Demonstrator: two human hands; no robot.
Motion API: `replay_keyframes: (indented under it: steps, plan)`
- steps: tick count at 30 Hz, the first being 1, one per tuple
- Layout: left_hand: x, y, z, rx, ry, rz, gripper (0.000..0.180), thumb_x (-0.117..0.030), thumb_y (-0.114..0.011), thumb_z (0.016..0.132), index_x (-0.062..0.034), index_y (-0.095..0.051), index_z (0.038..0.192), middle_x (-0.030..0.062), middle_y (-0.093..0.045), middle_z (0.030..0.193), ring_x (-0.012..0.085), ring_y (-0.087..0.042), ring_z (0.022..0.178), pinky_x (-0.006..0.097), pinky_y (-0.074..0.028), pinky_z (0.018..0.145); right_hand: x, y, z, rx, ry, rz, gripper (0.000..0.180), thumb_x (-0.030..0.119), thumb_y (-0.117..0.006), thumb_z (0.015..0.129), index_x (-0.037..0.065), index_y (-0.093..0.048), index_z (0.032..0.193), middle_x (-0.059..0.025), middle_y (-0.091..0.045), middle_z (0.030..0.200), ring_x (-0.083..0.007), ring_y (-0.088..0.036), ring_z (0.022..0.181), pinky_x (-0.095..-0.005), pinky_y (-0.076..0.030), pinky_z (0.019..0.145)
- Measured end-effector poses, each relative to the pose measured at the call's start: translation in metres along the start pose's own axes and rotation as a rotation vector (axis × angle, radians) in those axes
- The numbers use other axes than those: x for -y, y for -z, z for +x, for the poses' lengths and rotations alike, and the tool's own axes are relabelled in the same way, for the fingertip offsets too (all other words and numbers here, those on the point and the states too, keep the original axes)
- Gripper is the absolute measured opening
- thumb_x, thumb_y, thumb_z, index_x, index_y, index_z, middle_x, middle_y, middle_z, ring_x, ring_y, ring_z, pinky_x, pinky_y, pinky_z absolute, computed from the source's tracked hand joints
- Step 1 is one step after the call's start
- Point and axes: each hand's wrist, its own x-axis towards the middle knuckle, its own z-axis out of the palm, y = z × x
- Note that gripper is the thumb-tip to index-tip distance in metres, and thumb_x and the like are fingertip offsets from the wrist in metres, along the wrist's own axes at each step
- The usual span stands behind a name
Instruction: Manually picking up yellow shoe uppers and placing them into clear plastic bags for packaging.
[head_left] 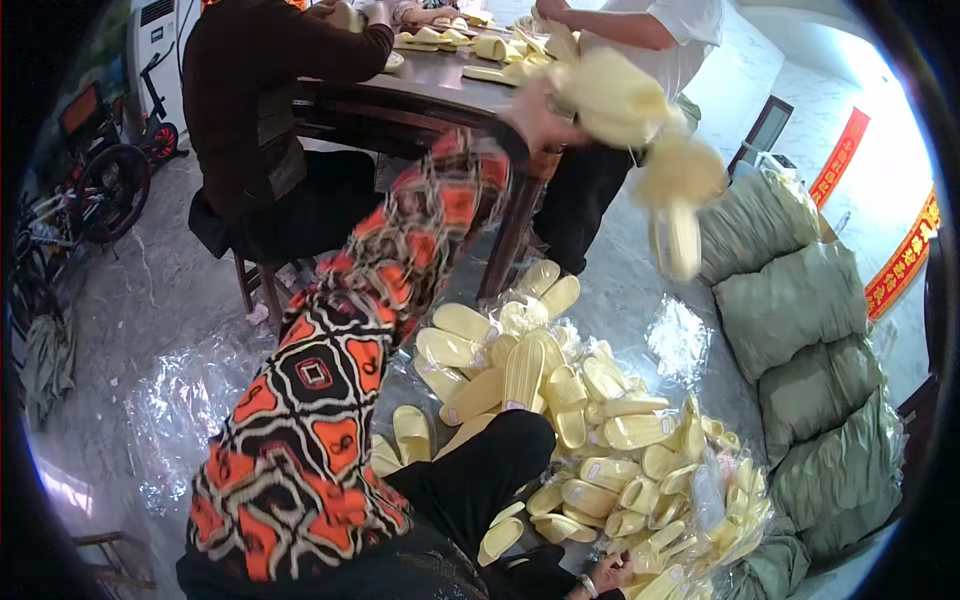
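My left arm, in an orange, black and cream patterned sleeve, stretches up toward the table. My left hand [545,118] is blurred by motion and looks closed on pale yellow slippers [612,95]; another blurred slipper [680,195] hangs just to the right. Its exact hold is hard to make out. Low in the view, my right hand [608,572], with a bracelet at the wrist, rests by the near edge of a big slipper pile [590,495]. Its fingers are curled, and whatever they grip is hidden. Many slippers in the pile are in clear plastic.
A dark table [440,72] bears more yellow slippers. One person in brown [245,110] sits there; another in a white shirt [650,50] stands at its right. Stuffed grey-green sacks [790,310] line the right wall. Clear plastic [190,420] lies on the floor, left, near bicycles [110,195].
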Motion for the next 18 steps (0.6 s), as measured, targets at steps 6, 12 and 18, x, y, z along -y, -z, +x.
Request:
replay_keyframes:
  steps: [6,12,18]
  plan:
    - [-0.043,-0.017,-0.017,-0.396,0.031,1.175,0.053,-0.022,-0.050,0.083,-0.0001,-0.026,0.125,0.0092,-0.050,0.093,0.0221,-0.050,0.091,0.035,-0.046,0.076,-0.004,0.020,-0.025,0.018,0.017,-0.160,0.020,0.004,-0.054,0.075,-0.003,-0.057,0.093,-0.0089,-0.058,0.079,-0.0121,-0.051,0.061,-0.0222,-0.042,0.055]
    - [0.044,-0.126,-0.252,0.016,1.183,-0.371,0.035,-0.039,-0.056,0.079,-0.0047,-0.055,0.078,0.0006,-0.055,0.063,0.0105,-0.051,0.051,0.023,-0.041,0.047,0.015,0.026,-0.040,0.226,0.056,-0.079,0.017,0.005,-0.058,0.073,-0.002,-0.058,0.089,-0.0113,-0.058,0.081,-0.0190,-0.056,0.069,-0.0278,-0.045,0.062]
    - [0.106,-0.213,-0.565,0.368,1.842,-0.210,0.036,-0.041,-0.061,0.073,-0.0059,-0.055,0.072,0.0075,-0.053,0.059,0.0167,-0.052,0.047,0.029,-0.043,0.041,0.014,0.026,-0.056,0.644,0.015,-0.364,0.029,0.018,-0.060,0.073,0.002,-0.056,0.098,-0.0158,-0.058,0.084,-0.0331,-0.054,0.074,-0.0372,-0.044,0.066]
